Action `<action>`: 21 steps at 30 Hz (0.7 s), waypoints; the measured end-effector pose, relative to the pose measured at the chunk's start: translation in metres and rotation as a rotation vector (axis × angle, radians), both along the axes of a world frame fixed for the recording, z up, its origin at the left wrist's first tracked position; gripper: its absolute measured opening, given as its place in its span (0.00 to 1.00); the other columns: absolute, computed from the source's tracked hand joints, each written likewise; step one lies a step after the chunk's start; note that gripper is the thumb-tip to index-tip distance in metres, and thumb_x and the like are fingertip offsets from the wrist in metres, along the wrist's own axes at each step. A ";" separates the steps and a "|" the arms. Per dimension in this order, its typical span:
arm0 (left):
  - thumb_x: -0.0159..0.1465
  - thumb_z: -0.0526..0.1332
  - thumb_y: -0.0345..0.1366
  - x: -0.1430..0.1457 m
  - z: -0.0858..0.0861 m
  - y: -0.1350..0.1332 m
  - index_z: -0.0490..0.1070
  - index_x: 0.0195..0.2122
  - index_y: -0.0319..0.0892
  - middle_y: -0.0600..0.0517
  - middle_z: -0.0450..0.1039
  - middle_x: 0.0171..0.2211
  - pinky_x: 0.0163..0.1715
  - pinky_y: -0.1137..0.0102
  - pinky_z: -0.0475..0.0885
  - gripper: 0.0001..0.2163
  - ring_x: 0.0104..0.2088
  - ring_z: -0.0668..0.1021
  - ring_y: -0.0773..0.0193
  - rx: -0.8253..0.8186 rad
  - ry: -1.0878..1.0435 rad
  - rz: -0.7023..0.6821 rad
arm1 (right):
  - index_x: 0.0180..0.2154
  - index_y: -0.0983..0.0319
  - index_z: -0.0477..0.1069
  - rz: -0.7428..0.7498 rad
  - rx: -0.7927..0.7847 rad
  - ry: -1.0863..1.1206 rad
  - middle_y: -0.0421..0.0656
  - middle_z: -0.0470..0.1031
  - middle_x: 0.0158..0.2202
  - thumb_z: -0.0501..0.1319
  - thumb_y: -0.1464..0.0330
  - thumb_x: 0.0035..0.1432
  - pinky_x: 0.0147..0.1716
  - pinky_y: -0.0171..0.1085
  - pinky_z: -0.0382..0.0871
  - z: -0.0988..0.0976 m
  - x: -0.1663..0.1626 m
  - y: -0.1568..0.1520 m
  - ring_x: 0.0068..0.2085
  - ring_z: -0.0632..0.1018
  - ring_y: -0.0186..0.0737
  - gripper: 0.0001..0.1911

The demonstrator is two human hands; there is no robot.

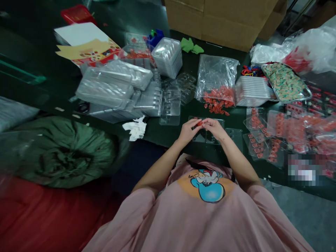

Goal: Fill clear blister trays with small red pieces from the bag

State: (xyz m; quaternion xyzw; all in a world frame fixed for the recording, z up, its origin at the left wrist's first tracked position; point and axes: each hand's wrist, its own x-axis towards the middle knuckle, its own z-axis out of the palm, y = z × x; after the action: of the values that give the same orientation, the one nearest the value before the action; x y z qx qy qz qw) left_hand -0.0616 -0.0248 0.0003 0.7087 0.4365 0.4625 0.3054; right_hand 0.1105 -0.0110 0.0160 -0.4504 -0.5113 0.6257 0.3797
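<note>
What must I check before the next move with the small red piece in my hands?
1. Grip: small red piece pinched between left hand and right hand: ok.
2. Clear tray lies directly under both hands: ok.
3. Tray pockets free: cannot tell, hands cover them.
4. Loose red pieces close behind the hands, spilled from the clear bag: ok.
5. Piece's facing: cannot tell, too small.

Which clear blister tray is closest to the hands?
The flat tray directly under the left hand and right hand, which pinch a red piece; stacked trays lie left, red-filled trays to the right.
</note>
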 end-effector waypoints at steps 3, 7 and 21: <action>0.64 0.62 0.37 -0.001 -0.004 -0.002 0.76 0.49 0.40 0.44 0.78 0.46 0.49 0.62 0.74 0.13 0.46 0.79 0.60 0.019 0.005 -0.016 | 0.32 0.61 0.72 0.038 0.058 -0.042 0.37 0.76 0.27 0.66 0.58 0.50 0.33 0.33 0.66 -0.001 -0.002 0.001 0.30 0.74 0.33 0.13; 0.65 0.62 0.36 -0.006 -0.005 -0.001 0.76 0.51 0.41 0.43 0.77 0.47 0.51 0.62 0.73 0.14 0.48 0.78 0.59 0.072 0.029 -0.097 | 0.30 0.61 0.71 0.052 0.113 -0.090 0.37 0.75 0.26 0.66 0.58 0.50 0.33 0.34 0.66 0.001 -0.002 0.000 0.29 0.73 0.33 0.13; 0.59 0.67 0.44 -0.007 0.012 -0.014 0.80 0.42 0.43 0.45 0.79 0.44 0.51 0.59 0.74 0.14 0.46 0.79 0.57 -0.119 -0.203 -0.030 | 0.27 0.60 0.64 0.107 -0.140 0.141 0.34 0.71 0.23 0.73 0.51 0.39 0.23 0.29 0.59 0.015 -0.011 -0.005 0.25 0.71 0.29 0.25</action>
State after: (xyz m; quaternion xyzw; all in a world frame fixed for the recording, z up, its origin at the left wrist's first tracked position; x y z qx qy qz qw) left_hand -0.0684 -0.0386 0.0119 0.6453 0.4192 0.5007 0.3965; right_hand 0.0990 -0.0159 0.0310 -0.4027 -0.4615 0.7095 0.3485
